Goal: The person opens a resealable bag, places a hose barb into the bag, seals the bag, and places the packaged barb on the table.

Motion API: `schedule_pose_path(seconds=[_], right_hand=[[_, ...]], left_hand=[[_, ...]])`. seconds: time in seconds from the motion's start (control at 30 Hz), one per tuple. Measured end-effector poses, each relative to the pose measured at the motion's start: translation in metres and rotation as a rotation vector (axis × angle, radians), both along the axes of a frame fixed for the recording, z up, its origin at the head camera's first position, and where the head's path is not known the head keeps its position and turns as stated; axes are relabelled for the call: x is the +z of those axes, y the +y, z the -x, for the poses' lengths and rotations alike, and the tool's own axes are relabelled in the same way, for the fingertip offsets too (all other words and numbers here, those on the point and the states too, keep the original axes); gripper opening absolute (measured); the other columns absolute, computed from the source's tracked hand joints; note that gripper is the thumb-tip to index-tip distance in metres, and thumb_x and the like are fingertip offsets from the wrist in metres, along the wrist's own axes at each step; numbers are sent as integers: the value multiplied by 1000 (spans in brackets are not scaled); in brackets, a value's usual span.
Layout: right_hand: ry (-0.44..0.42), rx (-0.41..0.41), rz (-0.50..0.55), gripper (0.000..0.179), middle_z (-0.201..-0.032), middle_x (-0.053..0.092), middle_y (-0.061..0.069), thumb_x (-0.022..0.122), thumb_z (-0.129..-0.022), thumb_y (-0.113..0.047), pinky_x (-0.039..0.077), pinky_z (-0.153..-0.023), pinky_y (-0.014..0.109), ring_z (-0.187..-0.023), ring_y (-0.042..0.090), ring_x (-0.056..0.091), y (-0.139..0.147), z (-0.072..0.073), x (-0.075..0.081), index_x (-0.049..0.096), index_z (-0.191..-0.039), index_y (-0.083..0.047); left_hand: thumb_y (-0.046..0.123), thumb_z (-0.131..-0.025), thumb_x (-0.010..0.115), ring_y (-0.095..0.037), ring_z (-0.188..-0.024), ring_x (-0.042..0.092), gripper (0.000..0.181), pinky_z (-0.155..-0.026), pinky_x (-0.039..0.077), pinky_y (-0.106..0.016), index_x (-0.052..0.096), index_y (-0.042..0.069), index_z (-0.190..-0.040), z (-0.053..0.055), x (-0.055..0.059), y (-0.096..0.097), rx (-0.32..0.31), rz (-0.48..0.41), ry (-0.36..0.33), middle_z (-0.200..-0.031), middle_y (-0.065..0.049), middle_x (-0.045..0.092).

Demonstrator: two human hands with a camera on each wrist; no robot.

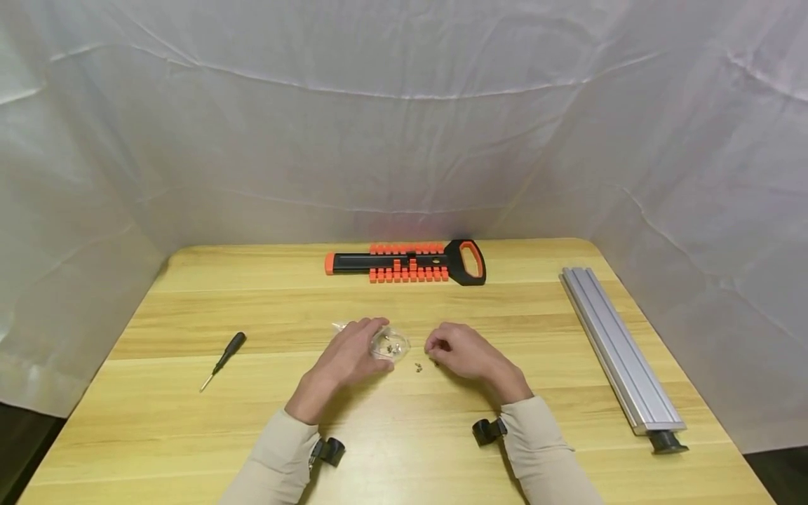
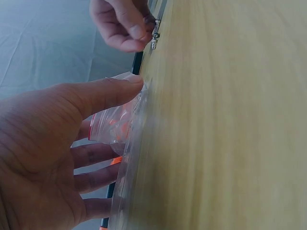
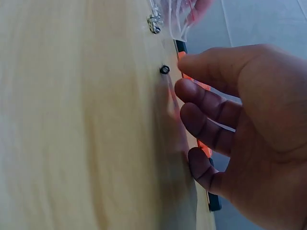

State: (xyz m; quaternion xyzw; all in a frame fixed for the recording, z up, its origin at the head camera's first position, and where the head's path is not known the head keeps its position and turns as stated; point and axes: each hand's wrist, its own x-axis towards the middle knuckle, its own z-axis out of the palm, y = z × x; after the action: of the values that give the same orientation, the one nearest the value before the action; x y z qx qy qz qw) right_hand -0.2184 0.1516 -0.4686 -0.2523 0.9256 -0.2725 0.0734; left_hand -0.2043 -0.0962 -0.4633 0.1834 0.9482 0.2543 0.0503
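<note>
My left hand [image 1: 353, 351] curves around a small clear plastic bag [image 1: 399, 337], thumb on the near side and fingers on the far side. Small metal pieces show inside the bag in the head view. In the left wrist view, the thumb lies against the bag [image 2: 120, 115]. My right hand [image 1: 467, 351] hovers low to the right, its fingers loosely curled with nothing visible between them. Close to its fingertips, a small black nut [image 3: 164, 70] lies on the table. Between the hands sit several small metal fasteners [image 1: 419, 367], seen also as shiny fasteners [image 3: 154, 23] in the right wrist view.
A black screwdriver [image 1: 229, 356] lies on the left of the wooden table [image 1: 189, 435]. Farther back is a black and orange tool [image 1: 391, 263] with a loop handle. A long silver aluminium profile [image 1: 621, 351] lies along the right. Pale curtains [image 1: 404, 140] enclose the table.
</note>
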Motion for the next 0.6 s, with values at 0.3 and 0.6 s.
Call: schedule_pose_path(seconds=[0.3,0.6], right_hand=[[-53,63,-13,18,-88,63,-7,66,-82,-4,49,-74,25,-80,7,54,9,-2,1,73,-89,-19],[-54,85,-26,7,-86,61,-9,70,-86,-14,49,-74,24,-79,5,55,10,-4,2,74,-88,-19]], left_hand=[[36,-73,83,-25,-115,54,81,-96,48,-43,45,18,-143,0,1,0,11,1,-19,-139,-5,54],[36,-73,83,-24,-111,55,80,-91,50,-42,46,18,-142,1,-2,0,15,-3,-8,-133,-5,57]])
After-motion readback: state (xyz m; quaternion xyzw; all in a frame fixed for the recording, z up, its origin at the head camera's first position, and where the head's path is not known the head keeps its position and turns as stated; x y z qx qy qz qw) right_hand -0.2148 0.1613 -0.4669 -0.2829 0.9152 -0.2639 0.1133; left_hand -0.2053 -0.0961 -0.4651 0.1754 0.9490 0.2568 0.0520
